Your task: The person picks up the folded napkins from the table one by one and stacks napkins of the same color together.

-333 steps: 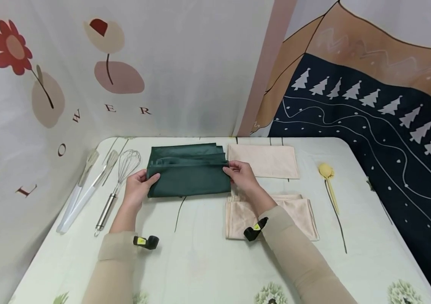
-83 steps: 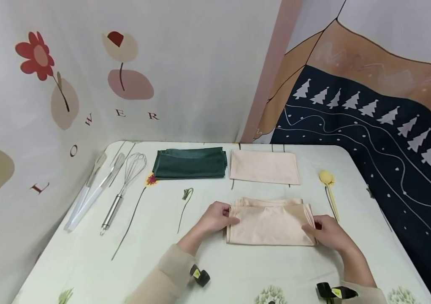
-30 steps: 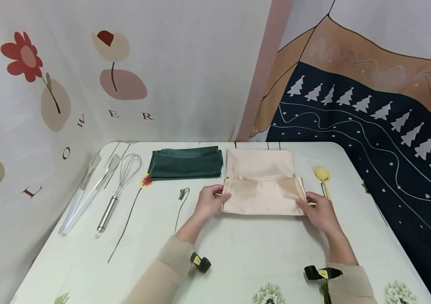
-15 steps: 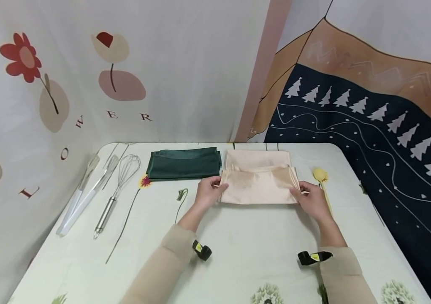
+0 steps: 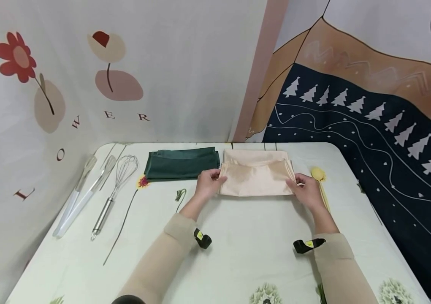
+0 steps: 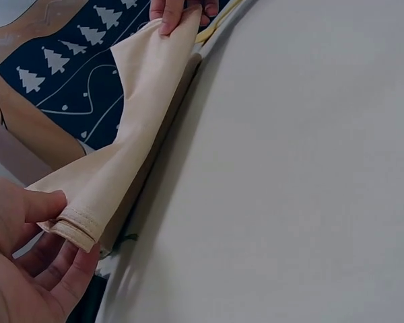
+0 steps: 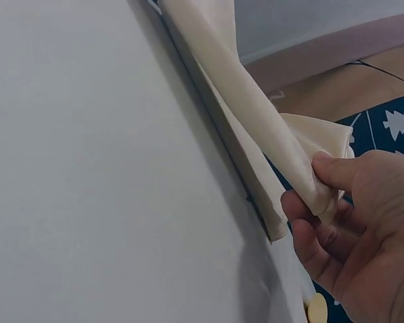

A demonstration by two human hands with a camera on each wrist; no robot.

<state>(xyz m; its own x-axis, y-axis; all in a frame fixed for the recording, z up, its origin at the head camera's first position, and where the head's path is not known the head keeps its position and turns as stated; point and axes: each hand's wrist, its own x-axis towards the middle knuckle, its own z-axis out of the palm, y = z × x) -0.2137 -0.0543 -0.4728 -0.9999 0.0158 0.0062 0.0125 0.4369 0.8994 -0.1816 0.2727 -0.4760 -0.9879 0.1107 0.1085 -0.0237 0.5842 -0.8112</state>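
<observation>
Both hands pinch the ends of a folded pale peach cloth [image 5: 255, 181], held level and slightly raised. The left hand [image 5: 207, 185] has its thumb on top and fingers beneath the left end; stitched hem layers show at that end of the cloth [image 6: 84, 222] in the left wrist view. The right hand [image 5: 307, 192] grips the opposite end likewise, and its thumb and fingers show in the right wrist view. Below and behind lies a second folded peach cloth [image 5: 255, 156], its front part hidden. A gap between the two shows in both wrist views. A folded dark green cloth [image 5: 181, 162] lies just left.
White-handled tongs [image 5: 78, 202] and a metal whisk [image 5: 112, 194] lie along the table's left side. A yellow spoon [image 5: 318, 175] lies right of the right hand. Flower-printed cloth covers the table [image 5: 238, 253]; patterned curtains [image 5: 192, 76] stand behind its back edge.
Earlier both hands held the green cloth, now left at the back. They took the front peach cloth and moved it away from the body, partly over the back one; lately it moved slightly farther back.
</observation>
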